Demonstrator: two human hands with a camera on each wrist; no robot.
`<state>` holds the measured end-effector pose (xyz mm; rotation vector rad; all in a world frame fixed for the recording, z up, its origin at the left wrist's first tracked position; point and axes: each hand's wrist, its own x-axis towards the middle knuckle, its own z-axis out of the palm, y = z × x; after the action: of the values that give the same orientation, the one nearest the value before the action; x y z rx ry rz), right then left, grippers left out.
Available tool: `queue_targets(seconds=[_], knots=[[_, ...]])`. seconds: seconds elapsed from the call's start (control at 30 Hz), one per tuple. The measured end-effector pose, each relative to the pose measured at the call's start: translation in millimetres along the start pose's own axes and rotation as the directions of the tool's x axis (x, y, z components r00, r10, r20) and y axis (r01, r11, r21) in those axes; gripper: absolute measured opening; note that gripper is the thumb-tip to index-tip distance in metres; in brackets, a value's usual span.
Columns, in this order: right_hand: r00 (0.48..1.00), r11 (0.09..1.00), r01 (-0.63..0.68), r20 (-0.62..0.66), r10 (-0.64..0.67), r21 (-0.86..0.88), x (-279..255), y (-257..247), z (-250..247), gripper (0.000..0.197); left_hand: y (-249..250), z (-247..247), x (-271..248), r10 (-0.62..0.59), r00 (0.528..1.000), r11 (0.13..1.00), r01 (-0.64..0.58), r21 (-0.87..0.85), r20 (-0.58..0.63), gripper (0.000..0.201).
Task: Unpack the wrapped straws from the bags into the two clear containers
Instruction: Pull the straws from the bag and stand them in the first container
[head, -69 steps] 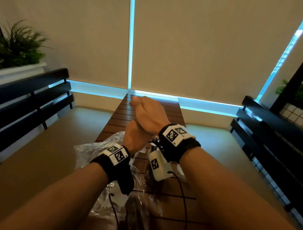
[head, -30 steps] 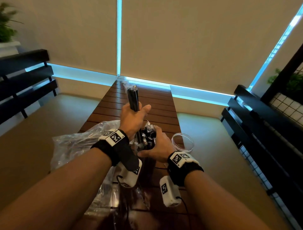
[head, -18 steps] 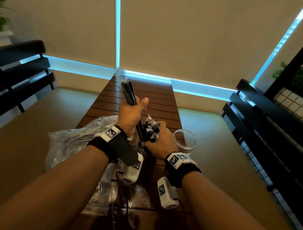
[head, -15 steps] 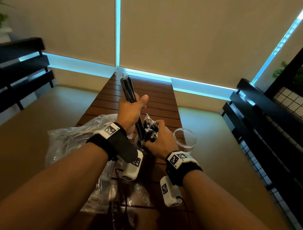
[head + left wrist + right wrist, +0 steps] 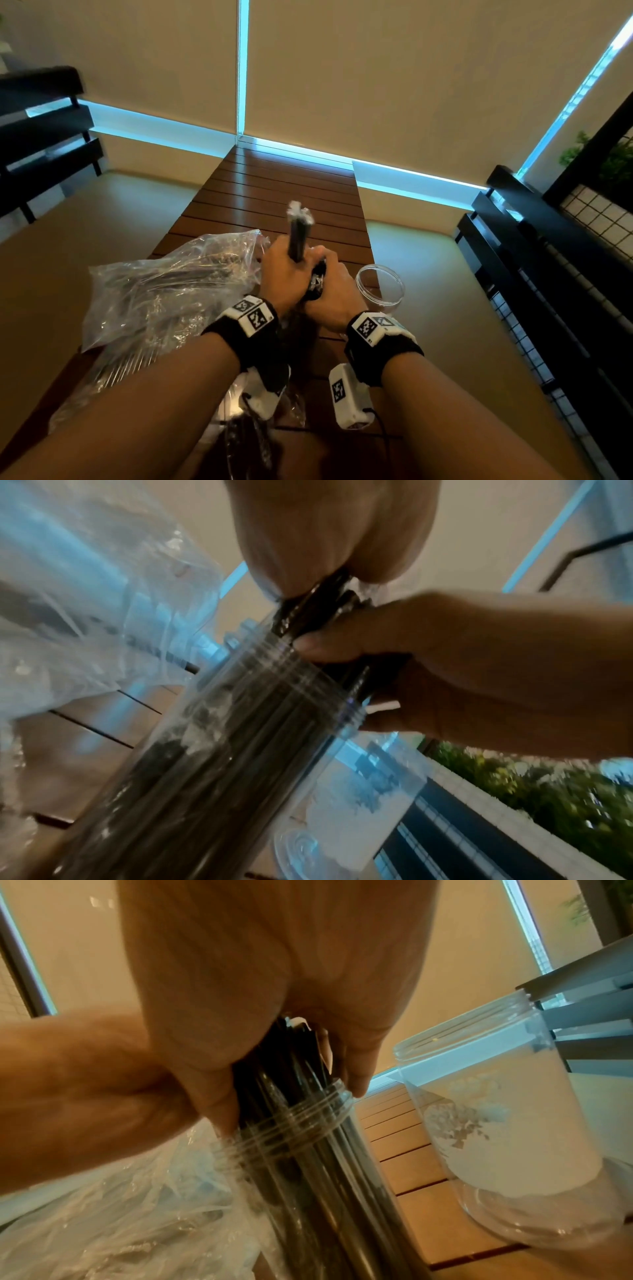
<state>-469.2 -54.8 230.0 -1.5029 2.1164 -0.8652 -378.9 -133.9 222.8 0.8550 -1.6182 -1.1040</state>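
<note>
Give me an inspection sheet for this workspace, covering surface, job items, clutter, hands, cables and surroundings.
Surface: slatted wooden table, far end bare.
Job's things: full jar packed with black wrapped straws; empty jar to its right; clear bag on the left, more straws inside.
Clutter: nothing seen.
Hands: left hand grips a straw bundle standing over the full jar; right hand holds straws at that jar's mouth.
Cables: black cable runs from the right wrist camera.
Surroundings: beige blinds, black benches on both sides, plant at right.
</note>
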Motion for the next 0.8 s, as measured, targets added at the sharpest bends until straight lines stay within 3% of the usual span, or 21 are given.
queue_targets(seconds=[0.1, 0.2, 0.27, 0.33, 0.4, 0.43, 0.5, 0.6, 0.7, 0.8], knots=[[0.999, 1.000, 0.000, 0.053, 0.000, 0.017, 4, 5, -1, 0.093, -10, -2, -6, 0.101, 0.994, 0.974, -0.108, 0.198, 0.043, 0.028], [0.983, 1.000, 0.002, 0.184, 0.002, -0.024, 13, 1, -14, 0.111, -15, -11, -5, 0.085, 0.991, 0.978, -0.102, 0.181, 0.100, 0.025], [0.993, 0.996, 0.015, 0.111, -0.025, 0.093, 11, -16, -31, 0.095, -16, -14, -5, 0.098, 0.987, 0.985, -0.115, 0.129, 0.130, 0.038], [0.990, 0.968, 0.135, -0.066, -0.123, 0.214, 7, -43, -48, 0.070, -20, -13, -3, 0.071, 0.990, 0.992, -0.083, 0.091, 0.125, 0.051], [0.932, 0.944, 0.312, -0.228, -0.283, 0.102, 2, -70, -53, 0.054, -20, -10, -2, 0.069, 0.991, 0.994, -0.079, 0.078, 0.119, 0.045], [0.903, 0.931, 0.365, -0.243, -0.354, -0.001, 3, -78, -49, 0.051, -18, -9, -3, 0.079, 0.990, 0.993, -0.088, 0.073, 0.120, 0.038], [0.894, 0.902, 0.395, -0.152, -0.421, -0.174, 8, -85, -37, 0.050, -18, -9, -2, 0.039, 0.994, 0.997, -0.045, 0.064, 0.104, 0.030], [0.931, 0.898, 0.340, -0.035, -0.363, -0.281, 12, -76, -22, 0.046, -17, -16, -5, 0.033, 0.986, 0.999, -0.038, 0.030, 0.161, 0.020], [0.931, 0.899, 0.332, -0.053, -0.361, -0.286, 15, -64, -17, 0.043, -19, -31, -9, 0.030, 0.975, 0.985, -0.066, 0.159, 0.219, 0.014], [0.925, 0.902, 0.335, -0.087, -0.370, -0.272, 16, -62, -15, 0.042, -16, -43, -16, 0.057, 0.978, 0.977, -0.097, 0.190, 0.202, 0.034]])
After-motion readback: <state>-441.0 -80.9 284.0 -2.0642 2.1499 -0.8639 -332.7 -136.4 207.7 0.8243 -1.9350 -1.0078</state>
